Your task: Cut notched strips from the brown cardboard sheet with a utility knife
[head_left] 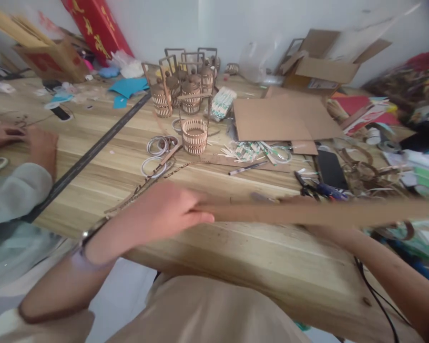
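My left hand (171, 209) is closed on the near end of a long brown cardboard strip (271, 213), thumb along its lower edge. The strip stretches to the right across the table front and is blurred. My right hand (321, 232) is behind and under the strip, its fingers mostly hidden. A blurred grey-blue pointed thing (261, 196) shows just left of those fingers; I cannot tell whether they hold it. Beyond my hands stands a small round basket (195, 137) of light sticks with a tall brown handle. A pen (248, 168) lies in front of it.
Several lidded stick baskets (191, 95) stand at the back. Cardboard sheets (271, 119), a phone (331, 169), tape rolls (153, 166) and loose sticks lie around. An open box (325, 71) is back right. A co-worker's hands (39, 145) are at left, beyond a black strip (103, 143).
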`<state>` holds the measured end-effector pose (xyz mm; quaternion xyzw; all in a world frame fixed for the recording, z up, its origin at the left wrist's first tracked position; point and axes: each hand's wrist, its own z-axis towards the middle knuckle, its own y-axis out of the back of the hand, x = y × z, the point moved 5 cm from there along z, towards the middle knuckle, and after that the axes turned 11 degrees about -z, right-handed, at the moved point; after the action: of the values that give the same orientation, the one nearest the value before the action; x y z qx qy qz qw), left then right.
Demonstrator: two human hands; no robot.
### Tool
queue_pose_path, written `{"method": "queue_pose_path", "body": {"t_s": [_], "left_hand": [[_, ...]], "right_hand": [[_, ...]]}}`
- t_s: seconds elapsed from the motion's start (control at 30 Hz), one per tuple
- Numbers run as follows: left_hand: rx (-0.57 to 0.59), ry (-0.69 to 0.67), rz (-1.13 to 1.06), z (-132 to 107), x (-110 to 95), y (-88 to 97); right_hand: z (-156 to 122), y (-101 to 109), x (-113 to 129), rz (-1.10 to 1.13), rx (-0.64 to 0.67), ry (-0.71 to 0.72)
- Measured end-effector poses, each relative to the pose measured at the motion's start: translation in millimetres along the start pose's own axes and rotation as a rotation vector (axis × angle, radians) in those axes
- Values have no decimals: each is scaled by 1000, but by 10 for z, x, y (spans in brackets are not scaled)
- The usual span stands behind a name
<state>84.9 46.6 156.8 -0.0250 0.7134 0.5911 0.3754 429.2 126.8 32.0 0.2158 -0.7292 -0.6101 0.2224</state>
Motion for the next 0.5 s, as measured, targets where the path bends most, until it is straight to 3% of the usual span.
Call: {"method": "queue_pose_path", "body": {"t_s": [0.13,0.23,0.33,0.4,0.5], "left_hand": [[-49,212,-301,199,375,193],[-102,257,-511,238,491,205],[-121,265,-721,216,484,162],[-133,278,-815,186,468,148],[-130,309,-893,130,487,144]], "right_hand": [[-58,165,195,-86,-264,-110],[-38,314,720,-41,-445,13],[95,288,1395,52,-431,251],[212,189,1751,94,-334,342],[316,122,2034,162,-276,367]]}}
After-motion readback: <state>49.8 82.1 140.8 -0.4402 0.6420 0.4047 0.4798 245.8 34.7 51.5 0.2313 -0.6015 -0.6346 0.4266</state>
